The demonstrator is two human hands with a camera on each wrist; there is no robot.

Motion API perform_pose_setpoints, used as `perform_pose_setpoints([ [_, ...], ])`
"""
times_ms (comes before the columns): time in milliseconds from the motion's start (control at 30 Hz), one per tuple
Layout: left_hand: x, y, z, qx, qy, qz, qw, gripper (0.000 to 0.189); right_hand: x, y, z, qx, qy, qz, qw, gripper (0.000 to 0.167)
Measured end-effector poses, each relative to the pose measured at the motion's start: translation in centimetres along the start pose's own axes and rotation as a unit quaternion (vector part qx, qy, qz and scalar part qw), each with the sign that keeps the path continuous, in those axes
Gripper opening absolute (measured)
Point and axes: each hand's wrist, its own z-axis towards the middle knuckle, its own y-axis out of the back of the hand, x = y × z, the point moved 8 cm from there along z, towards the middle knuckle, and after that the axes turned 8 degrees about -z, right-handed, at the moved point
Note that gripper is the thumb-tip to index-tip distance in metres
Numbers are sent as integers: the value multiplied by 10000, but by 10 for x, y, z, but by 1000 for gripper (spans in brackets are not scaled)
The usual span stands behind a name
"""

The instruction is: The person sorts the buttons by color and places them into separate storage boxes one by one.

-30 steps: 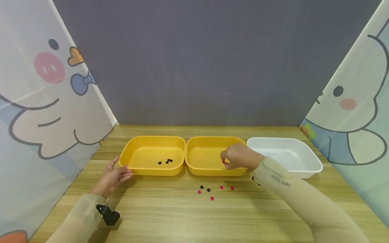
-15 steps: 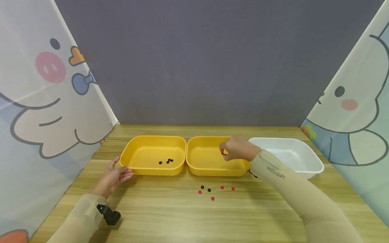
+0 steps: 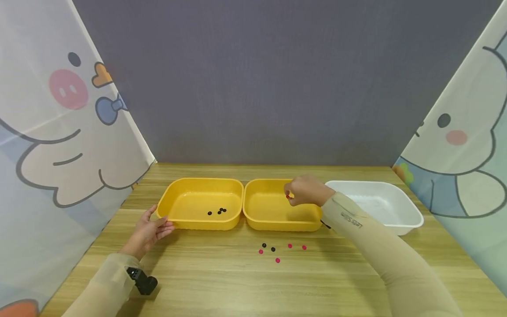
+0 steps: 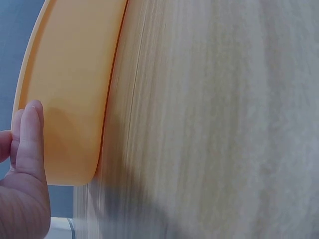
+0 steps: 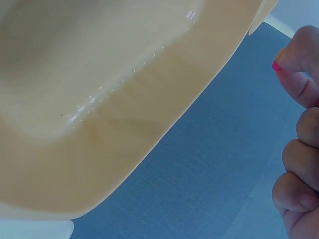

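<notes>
Pinching one red disc (image 3: 287, 197); six black discs (image 3: 273, 249) loose.

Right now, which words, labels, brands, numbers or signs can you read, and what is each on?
"LetsSlim", printed on the right sleeve, upside down in the head view; spacing and any apostrophe are unclear.
Tiny pale marks on the black left-wrist device: too small to read.
I can read no other text.

The wood-grained bench (image 3: 222, 281) carries a yellow tray (image 3: 206, 225), a second yellow tray (image 3: 279, 226) just beside it and, farther right, a white tray (image 3: 376, 202), while two black discs (image 3: 273, 249) and four pink discs (image 3: 277, 260) (a loose scatter) lie in front of the middle one.
</notes>
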Motion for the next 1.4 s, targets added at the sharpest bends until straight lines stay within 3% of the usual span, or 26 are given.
perform_pose_setpoints([
  [133,0,0,0,-73,17,22,10000,76,-1,1,4,-78,39,39,10000,5],
  [700,1,0,0,-32,-86,153,9998,76,-15,-17,19,425,-227,99,9988,5],
  [1000,0,0,-1,-52,-164,203,9996,75,-19,-23,23,365,-138,-120,9992,7],
  [1400,0,0,-1,-43,-188,147,9997,75,-16,-30,33,649,-39,-140,9978,7],
])
